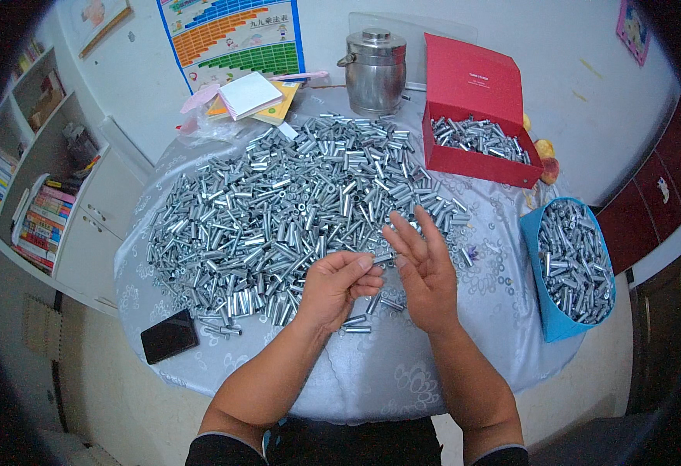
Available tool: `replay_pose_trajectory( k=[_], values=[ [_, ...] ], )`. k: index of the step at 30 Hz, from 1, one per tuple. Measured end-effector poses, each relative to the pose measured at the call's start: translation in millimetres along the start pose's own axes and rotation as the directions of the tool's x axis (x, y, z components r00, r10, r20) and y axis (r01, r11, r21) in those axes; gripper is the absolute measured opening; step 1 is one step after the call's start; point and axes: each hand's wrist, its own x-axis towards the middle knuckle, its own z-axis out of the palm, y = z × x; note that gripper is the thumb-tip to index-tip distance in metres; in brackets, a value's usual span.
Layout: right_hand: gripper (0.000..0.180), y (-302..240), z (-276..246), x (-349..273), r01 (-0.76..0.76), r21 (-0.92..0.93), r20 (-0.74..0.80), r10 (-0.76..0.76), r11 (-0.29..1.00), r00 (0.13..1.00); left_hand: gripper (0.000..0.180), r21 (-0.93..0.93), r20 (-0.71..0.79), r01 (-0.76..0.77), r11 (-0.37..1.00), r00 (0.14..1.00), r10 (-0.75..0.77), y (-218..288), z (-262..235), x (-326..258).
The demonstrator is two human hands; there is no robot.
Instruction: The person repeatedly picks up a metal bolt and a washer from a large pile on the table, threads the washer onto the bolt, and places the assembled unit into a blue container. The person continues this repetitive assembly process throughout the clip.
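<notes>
My left hand (331, 286) is closed, with a small shiny metal tube (384, 258) pinched between thumb and fingers, one end pointing right. Just beyond that end, my right hand (431, 287) is open, its fingers stretched out and spread. Whether its thumb touches the tube I cannot tell. Both hands are over the near right part of a wide heap of metal tubes, thin rods and washers (278, 210). A few loose tubes (357, 329) lie below my hands on the pale patterned tablecloth (278, 380).
A blue bin (542, 272) full of metal pieces stands at the right. Behind it sits an open red box (476, 165) holding more. At the back are a steel pot (375, 74) and a notepad (250, 95). A black phone (169, 337) lies at the left edge.
</notes>
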Motion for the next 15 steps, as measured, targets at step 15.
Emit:
replay_pose_trajectory(
  k=[15],
  values=[
    [0.025, 13, -13, 1, -0.077, -0.192, -0.047, 0.069, 0.978, 0.996, 0.02, -0.109, 0.122, 0.077, 0.991, 0.991, -0.063, 1, -12, 4]
  ],
)
